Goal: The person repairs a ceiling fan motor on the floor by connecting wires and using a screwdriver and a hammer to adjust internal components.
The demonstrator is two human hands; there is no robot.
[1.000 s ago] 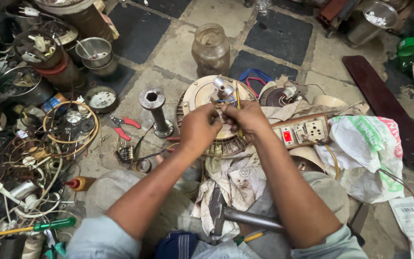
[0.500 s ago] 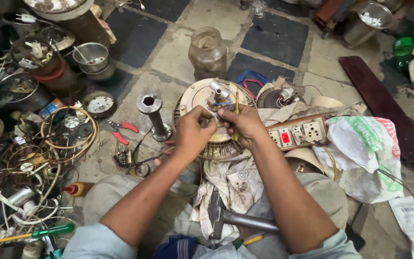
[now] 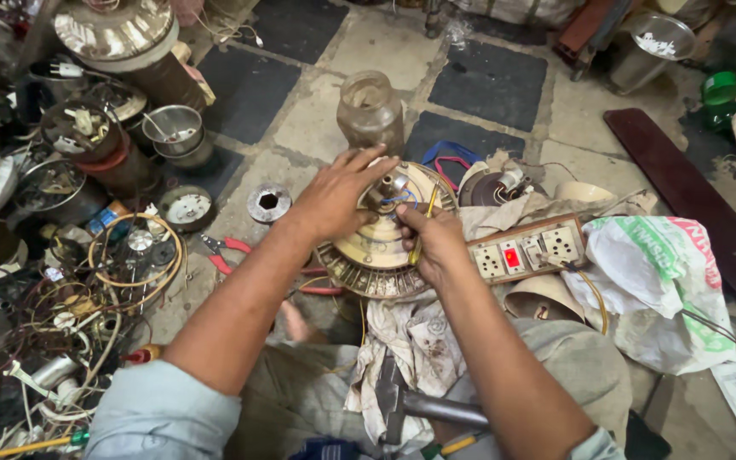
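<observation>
Fan motor [image 3: 376,247], cream-gold round housing with a ring of stator slots showing at its lower edge, sits on the tiled floor [image 3: 487,85] right in front of the person, partly on a dirty rag [image 3: 411,341]. Left hand [image 3: 334,200] lies flat over the top left of the housing, fingers spread and pressing down, fingertips reaching toward the centre hub. Right hand [image 3: 432,238] is at the right side of the hub, fingers pinched together on thin wires [image 3: 426,213], yellow and blue, that come out of the centre.

Just right of the motor: a socket board [image 3: 526,249] with a red switch. Behind it a brown glass jar [image 3: 370,106]. Left of it, red-handled pliers [image 3: 227,251] and a small round metal cap [image 3: 268,203] on the floor. A hammer [image 3: 419,400] lies across the lap. Big heap of coils and scrap wire [image 3: 70,298] at far left.

Risks, as a judgement: the pinch on the wires is tight and close to where they exit, so a hard tug could snap a lead or strip insulation. The motor rests half on cloth, so if the left hand lets up it could tip or slide. The socket board lies very near bare leads; can't tell if it is live, contact would be bad. The hammer could slip off the lap.
</observation>
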